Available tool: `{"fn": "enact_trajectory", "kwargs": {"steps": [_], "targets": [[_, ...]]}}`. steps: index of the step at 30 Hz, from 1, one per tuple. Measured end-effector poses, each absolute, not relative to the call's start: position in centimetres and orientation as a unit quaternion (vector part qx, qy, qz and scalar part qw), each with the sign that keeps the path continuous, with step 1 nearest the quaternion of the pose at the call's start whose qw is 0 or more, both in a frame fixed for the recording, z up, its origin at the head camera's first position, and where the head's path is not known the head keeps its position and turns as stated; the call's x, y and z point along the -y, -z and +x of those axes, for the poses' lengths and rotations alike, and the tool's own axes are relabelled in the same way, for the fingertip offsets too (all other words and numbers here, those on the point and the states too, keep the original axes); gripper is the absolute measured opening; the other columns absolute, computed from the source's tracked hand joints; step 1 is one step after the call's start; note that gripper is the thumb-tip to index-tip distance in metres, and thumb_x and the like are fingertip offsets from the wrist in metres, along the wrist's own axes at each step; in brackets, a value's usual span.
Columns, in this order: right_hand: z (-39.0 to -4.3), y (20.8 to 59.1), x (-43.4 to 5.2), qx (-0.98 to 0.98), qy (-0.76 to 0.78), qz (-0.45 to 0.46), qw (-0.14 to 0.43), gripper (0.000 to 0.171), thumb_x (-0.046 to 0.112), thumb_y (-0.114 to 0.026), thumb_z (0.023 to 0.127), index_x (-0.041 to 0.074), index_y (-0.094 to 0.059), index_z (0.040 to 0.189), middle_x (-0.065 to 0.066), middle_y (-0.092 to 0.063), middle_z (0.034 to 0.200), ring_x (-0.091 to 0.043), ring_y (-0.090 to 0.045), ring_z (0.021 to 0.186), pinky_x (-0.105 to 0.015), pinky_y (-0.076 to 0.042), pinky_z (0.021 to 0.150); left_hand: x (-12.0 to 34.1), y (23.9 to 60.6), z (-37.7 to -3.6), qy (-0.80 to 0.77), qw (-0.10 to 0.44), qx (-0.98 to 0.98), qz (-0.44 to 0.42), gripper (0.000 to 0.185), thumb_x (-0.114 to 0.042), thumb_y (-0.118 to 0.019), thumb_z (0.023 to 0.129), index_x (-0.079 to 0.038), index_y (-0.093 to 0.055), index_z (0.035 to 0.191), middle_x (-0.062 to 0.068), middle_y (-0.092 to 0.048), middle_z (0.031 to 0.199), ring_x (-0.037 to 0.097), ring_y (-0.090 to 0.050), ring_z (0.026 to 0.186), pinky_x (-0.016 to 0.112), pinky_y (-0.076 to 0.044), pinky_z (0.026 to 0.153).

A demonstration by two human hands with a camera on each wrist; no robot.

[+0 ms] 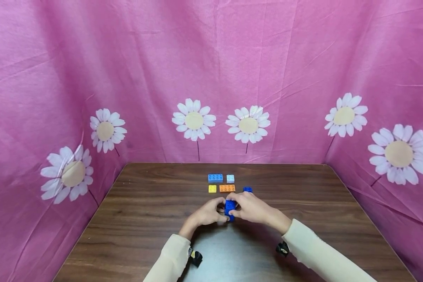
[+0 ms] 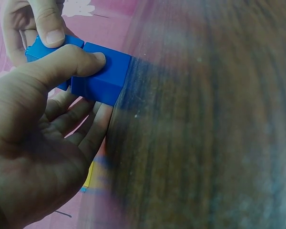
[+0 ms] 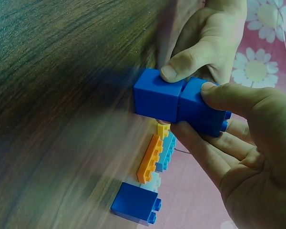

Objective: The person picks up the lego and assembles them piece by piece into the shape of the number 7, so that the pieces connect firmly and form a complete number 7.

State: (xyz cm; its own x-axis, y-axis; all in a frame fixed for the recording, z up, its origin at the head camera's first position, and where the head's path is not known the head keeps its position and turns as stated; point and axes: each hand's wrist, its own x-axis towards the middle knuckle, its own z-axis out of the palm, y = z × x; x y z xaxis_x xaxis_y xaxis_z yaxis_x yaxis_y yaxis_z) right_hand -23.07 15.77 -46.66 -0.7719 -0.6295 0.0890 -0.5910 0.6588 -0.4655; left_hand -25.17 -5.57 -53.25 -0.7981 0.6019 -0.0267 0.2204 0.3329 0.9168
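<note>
Two dark blue toy building bricks stand stacked on the wooden table, a thin seam showing between them. My left hand grips the lower brick, its thumb lying across one side and its fingers behind. From the other side my right hand pinches the upper brick between thumb and fingers. The upper brick sits slightly skewed over the lower one, its studs facing up. A third dark blue brick stands apart on the table, just beyond the right hand.
Behind the hands lie an orange brick and a small yellow brick. Farther back are a long light blue brick and a small pale blue one. A pink flowered cloth encloses the table's back and sides.
</note>
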Motion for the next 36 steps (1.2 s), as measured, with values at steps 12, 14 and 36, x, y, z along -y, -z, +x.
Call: {"fn": "enact_trajectory", "kwargs": {"steps": [12,14,36], "targets": [[-22.94,46.49,-15.43,-0.910,0.209,-0.356,0.026,0.033,0.017,-0.077,0.099,0.001,-0.072,0.127,-0.005,-0.078,0.106,-0.005,-0.062,0.079,-0.022,-0.059,0.072,5.57,53.20,-25.13,-0.510,0.184,-0.801,0.254,0.033,-0.003,-0.083,0.087,-0.002,-0.063,0.113,0.011,-0.071,0.117,0.020,-0.069,0.109,0.033,-0.061,0.097],[-22.88,46.46,-15.40,-0.910,0.203,-0.360,0.021,0.031,0.017,-0.078,0.099,0.001,-0.073,0.125,-0.005,-0.079,0.104,-0.004,-0.062,0.078,-0.022,-0.059,0.071,5.56,53.16,-25.12,-0.509,0.186,-0.801,0.254,0.033,-0.003,-0.083,0.087,-0.002,-0.063,0.113,0.011,-0.071,0.118,0.020,-0.069,0.109,0.033,-0.061,0.097],[-22.73,46.55,-15.34,-0.911,0.198,-0.361,0.019,0.030,0.017,-0.077,0.099,0.002,-0.073,0.125,-0.007,-0.080,0.106,-0.006,-0.066,0.078,-0.023,-0.061,0.071,5.61,52.81,-25.10,-0.513,0.192,-0.800,0.246,0.039,-0.002,-0.083,0.087,0.000,-0.065,0.122,0.012,-0.073,0.116,0.018,-0.069,0.106,0.031,-0.061,0.094]]}}
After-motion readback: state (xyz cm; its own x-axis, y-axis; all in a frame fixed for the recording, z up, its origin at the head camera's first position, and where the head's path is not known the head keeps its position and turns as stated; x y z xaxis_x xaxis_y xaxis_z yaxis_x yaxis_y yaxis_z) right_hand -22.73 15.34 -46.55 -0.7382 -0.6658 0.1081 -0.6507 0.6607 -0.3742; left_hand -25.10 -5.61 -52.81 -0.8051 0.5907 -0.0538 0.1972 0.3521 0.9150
